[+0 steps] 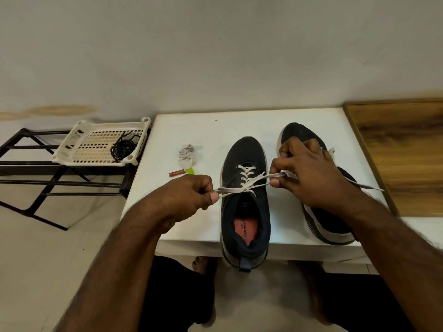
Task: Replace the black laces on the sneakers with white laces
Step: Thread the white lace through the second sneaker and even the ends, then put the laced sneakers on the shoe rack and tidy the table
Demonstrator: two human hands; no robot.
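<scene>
Two dark sneakers stand on a white table [182, 130], toes pointing away from me. The left sneaker [244, 202] is threaded with a white lace [247, 180] crossed over its tongue. My left hand [189, 195] pinches one end of that lace out to the left. My right hand [309, 173] pinches the other end out to the right, pulling it taut. The right sneaker [318, 221] lies partly under my right hand; a white lace end [366, 186] trails from it to the right. The removed black laces [123, 146] lie coiled in a white perforated basket [79, 149].
The basket sits on a black metal rack [28, 168] left of the table. A crumpled cloth [187, 155], a small red tube [177, 173] and a green item [191, 170] lie on the table's left part. A wooden board [402, 149] borders the right side.
</scene>
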